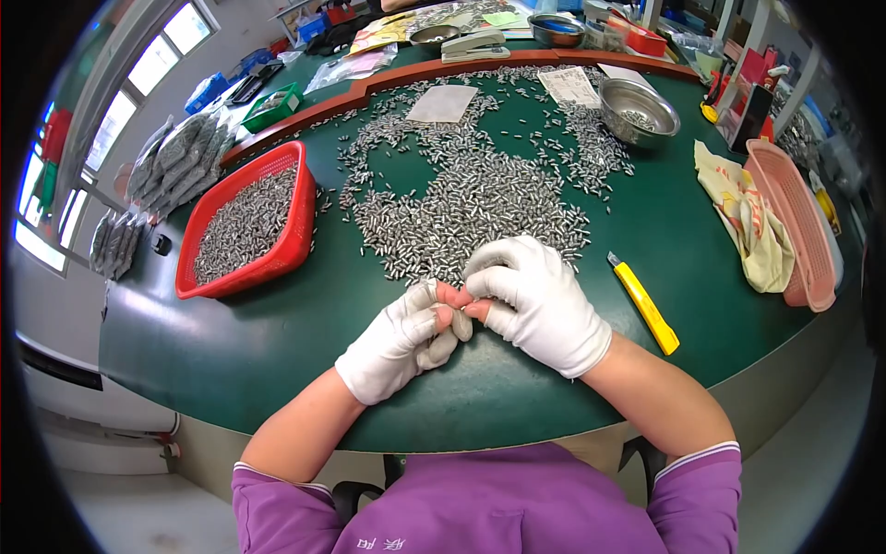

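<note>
Silvery metal pieces, heaped just beyond left fingers and right fingers, tips together, anything pinched hidden

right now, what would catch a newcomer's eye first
Probably the heap of small silvery metal pieces spread across the green table. Near its lower edge, the white-gloved left hand and right hand meet. A red plastic basket of similar pieces stands at left; a yellow utility knife lies at right.

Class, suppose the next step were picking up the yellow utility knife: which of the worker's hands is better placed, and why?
The right hand, probably: the yellow utility knife lies on that side, clearly nearer to it than to the left hand.
</note>
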The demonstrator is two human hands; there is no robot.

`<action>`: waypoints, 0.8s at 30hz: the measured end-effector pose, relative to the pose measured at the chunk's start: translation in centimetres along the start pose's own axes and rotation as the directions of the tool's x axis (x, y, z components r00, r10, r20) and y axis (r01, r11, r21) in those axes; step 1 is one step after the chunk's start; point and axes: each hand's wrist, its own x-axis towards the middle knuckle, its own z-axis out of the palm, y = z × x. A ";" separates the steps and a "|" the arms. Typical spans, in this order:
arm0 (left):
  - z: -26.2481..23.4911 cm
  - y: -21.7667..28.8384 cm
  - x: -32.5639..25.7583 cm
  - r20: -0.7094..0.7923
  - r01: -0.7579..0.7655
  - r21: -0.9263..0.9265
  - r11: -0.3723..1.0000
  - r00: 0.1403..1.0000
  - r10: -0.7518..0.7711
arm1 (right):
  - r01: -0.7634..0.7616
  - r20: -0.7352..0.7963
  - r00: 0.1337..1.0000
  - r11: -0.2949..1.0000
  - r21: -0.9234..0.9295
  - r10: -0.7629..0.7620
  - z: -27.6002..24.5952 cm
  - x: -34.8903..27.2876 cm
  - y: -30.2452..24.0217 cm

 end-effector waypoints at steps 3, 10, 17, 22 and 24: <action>0.2 -0.1 -0.2 -0.032 0.035 0.030 0.999 0.999 -0.034 | 0.015 0.024 1.000 1.000 0.023 -0.015 0.0 0.0 -0.3; -0.5 -0.3 0.0 -0.022 0.046 -0.028 0.999 0.999 -0.047 | 0.018 -0.041 0.999 1.000 0.000 -0.018 -0.2 0.2 -0.3; -0.3 -0.3 -0.1 -0.008 0.027 -0.036 0.999 1.000 -0.028 | 0.086 -0.001 0.996 0.996 0.012 -0.086 -0.4 0.5 -0.4; -0.5 -0.4 -0.2 -0.011 0.004 -0.077 0.997 1.000 -0.005 | 0.027 -0.013 0.999 0.985 -0.169 -0.030 -1.0 0.6 -0.1; -0.4 -0.4 0.0 -0.031 -0.008 -0.082 0.997 0.999 0.005 | 0.029 -0.011 0.999 0.982 -0.186 -0.032 -1.2 0.6 0.5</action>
